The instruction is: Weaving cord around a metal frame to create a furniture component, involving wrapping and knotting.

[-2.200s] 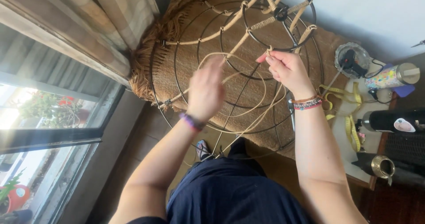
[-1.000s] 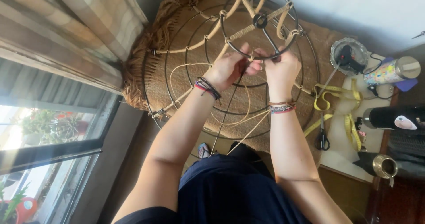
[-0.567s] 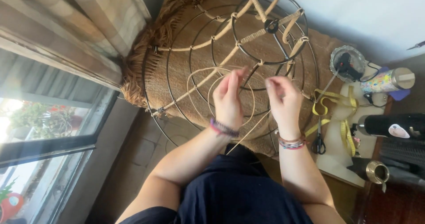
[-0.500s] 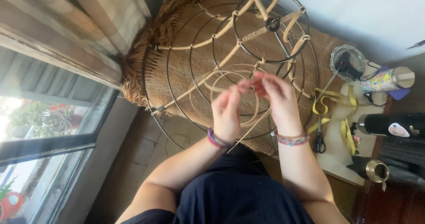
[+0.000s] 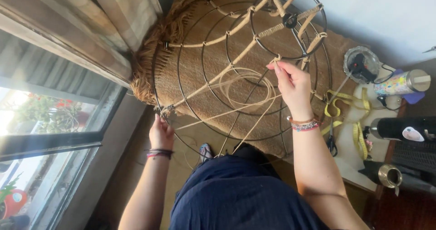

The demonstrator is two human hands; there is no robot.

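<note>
A large black wire lampshade frame (image 5: 190, 52) stands in front of me, some of its ribs wrapped in pale cord. My right hand (image 5: 293, 82) is raised near the frame's small top ring (image 5: 290, 21) and pinches a thin tan rattan strand (image 5: 240, 107) against a rib. The strand loops loosely inside the frame and trails down toward my lap. My left hand (image 5: 161, 132) is low at the left, gripping the frame's bottom ring near a wrapped rib end. Bracelets are on both wrists.
A woven, fringed straw piece (image 5: 154, 48) lies behind the frame. At the right a small table (image 5: 354, 157) carries yellow tape (image 5: 338, 107), scissors (image 5: 331, 141), a round glass dish (image 5: 361, 64), a patterned bottle (image 5: 402, 82) and a black bottle (image 5: 406, 129). A window (image 5: 45, 121) fills the left.
My left hand has dropped from the middle of the frame to its lower left rim. The right hand has risen toward the top ring, still holding the strand.
</note>
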